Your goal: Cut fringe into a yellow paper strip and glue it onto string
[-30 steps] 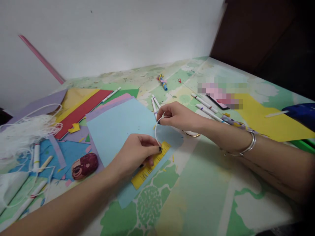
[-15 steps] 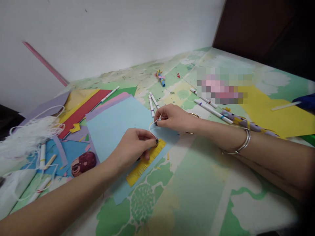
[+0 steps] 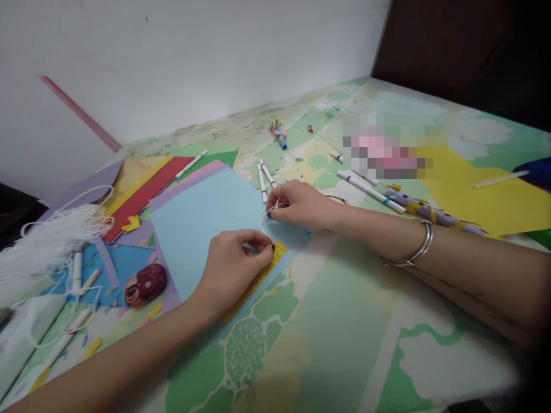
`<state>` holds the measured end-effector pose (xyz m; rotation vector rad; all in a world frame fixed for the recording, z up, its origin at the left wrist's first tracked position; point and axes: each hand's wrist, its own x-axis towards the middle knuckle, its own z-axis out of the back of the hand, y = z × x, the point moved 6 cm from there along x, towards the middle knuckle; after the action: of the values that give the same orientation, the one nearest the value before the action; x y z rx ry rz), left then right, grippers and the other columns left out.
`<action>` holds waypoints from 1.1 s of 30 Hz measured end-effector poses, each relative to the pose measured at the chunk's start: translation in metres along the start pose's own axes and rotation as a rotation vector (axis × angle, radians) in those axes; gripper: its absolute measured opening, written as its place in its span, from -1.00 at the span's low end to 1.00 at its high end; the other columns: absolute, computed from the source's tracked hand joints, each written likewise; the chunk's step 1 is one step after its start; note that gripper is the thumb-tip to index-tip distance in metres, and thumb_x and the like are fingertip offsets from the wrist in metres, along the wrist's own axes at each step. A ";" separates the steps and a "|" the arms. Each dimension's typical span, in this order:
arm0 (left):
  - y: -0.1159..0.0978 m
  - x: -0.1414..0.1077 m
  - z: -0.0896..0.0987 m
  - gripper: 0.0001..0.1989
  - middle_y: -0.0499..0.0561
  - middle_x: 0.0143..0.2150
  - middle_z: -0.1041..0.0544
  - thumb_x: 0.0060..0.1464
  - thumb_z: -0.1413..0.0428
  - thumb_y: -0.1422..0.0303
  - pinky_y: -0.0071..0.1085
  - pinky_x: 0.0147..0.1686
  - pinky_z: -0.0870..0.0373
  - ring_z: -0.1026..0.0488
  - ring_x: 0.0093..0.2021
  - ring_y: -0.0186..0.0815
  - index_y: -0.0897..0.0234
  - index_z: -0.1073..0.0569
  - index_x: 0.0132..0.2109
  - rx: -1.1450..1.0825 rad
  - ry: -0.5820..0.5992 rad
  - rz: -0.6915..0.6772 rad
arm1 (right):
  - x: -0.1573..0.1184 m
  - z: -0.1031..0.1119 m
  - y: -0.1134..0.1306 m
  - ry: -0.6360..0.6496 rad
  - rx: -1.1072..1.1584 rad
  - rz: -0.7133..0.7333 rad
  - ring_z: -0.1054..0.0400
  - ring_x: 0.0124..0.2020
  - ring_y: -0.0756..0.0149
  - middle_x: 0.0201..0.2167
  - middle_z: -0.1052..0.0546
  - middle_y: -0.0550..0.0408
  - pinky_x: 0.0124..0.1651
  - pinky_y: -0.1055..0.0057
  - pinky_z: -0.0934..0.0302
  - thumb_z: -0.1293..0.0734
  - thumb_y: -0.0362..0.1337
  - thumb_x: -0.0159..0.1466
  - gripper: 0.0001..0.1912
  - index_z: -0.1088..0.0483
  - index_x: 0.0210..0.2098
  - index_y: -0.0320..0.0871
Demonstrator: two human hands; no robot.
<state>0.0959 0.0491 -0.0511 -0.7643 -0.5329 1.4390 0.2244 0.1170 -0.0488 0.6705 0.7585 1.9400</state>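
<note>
A thin white string [image 3: 261,220] curves between my two hands above a light blue sheet of paper [image 3: 193,218]. My left hand [image 3: 232,264] is closed, with thumb and forefinger pinching the string's lower end over a yellow fringed paper strip [image 3: 280,250]. That strip lies slantwise along the sheet's near right edge, much of it hidden by the left hand. Further up and to the right, my right hand [image 3: 297,203] pinches another part of the string, its fingertips pressed together just above the sheet.
White markers [image 3: 267,172] lie behind the right hand, and a spotted paper roll [image 3: 430,212] rests beyond the right forearm. On the left are a tangled heap of white string [image 3: 47,246], a dark red computer mouse [image 3: 145,285] and coloured paper [image 3: 146,192]. A wall [image 3: 215,57] bounds the table's back.
My left hand has turned and lowered slightly over the yellow strip, covering more of it. My right hand still holds the string in nearly the same place.
</note>
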 end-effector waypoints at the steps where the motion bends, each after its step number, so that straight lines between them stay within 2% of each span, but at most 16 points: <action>1: -0.001 -0.001 0.000 -0.89 -0.02 -0.56 -0.48 -0.13 -0.13 0.35 -0.52 -0.67 -0.14 -0.29 -0.62 -0.40 0.29 -0.51 -0.45 0.039 -0.021 -0.022 | 0.000 0.000 0.000 -0.002 -0.002 0.001 -0.25 -0.46 0.43 -0.45 -0.45 0.08 -0.45 0.50 -0.05 -0.26 -0.33 0.04 -0.81 -0.48 -0.38 -0.21; 5: -0.005 -0.003 -0.001 -0.91 -0.04 -0.55 -0.49 -0.13 -0.12 0.37 -0.49 -0.61 -0.17 -0.28 -0.61 -0.40 0.27 -0.52 -0.46 0.160 -0.083 -0.119 | -0.001 0.000 0.001 0.005 -0.002 -0.002 -0.25 -0.45 0.42 -0.46 -0.45 0.08 -0.45 0.50 -0.04 -0.26 -0.33 0.04 -0.80 -0.49 -0.38 -0.21; 9: -0.006 -0.004 0.000 -0.92 -0.06 -0.56 -0.49 -0.13 -0.12 0.39 -0.48 -0.57 -0.18 -0.29 -0.62 -0.40 0.26 -0.51 -0.47 0.176 -0.126 -0.157 | -0.003 0.001 0.003 -0.005 -0.024 0.006 -0.27 -0.43 0.39 -0.45 -0.47 0.07 -0.41 0.49 -0.05 -0.26 -0.33 0.05 -0.81 -0.49 -0.38 -0.21; 19: -0.004 -0.003 -0.003 -0.88 -0.02 -0.60 -0.47 -0.13 -0.13 0.34 -0.49 -0.62 -0.15 -0.32 -0.59 -0.37 0.30 -0.49 -0.49 0.163 -0.097 -0.056 | -0.003 0.000 0.004 0.000 -0.044 0.010 -0.30 -0.40 0.37 -0.43 -0.50 0.06 -0.42 0.49 -0.06 -0.27 -0.34 0.04 -0.81 -0.49 -0.38 -0.21; 26: -0.001 -0.006 -0.003 -0.87 -0.06 -0.63 -0.43 -0.12 -0.13 0.31 -0.51 -0.68 -0.09 -0.26 -0.66 -0.41 0.29 -0.48 -0.46 0.109 -0.070 0.024 | -0.005 0.000 0.004 0.017 -0.010 0.019 -0.30 -0.41 0.37 -0.42 -0.50 0.06 -0.44 0.49 -0.07 -0.27 -0.35 0.02 -0.82 -0.47 -0.38 -0.21; 33: -0.001 -0.007 -0.006 -0.89 -0.14 -0.74 -0.31 -0.11 -0.13 0.32 -0.53 -0.71 -0.04 -0.18 -0.74 -0.46 0.28 -0.44 -0.47 0.020 -0.052 0.070 | -0.011 -0.010 0.010 0.256 0.036 0.080 -0.24 -0.52 0.44 -0.58 -0.40 0.16 -0.55 0.52 -0.04 -0.32 -0.34 -0.02 -0.94 -0.35 -0.52 -0.20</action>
<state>0.0999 0.0411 -0.0536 -0.7376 -0.5355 1.5306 0.2171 0.1009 -0.0498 0.4845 0.9377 2.1153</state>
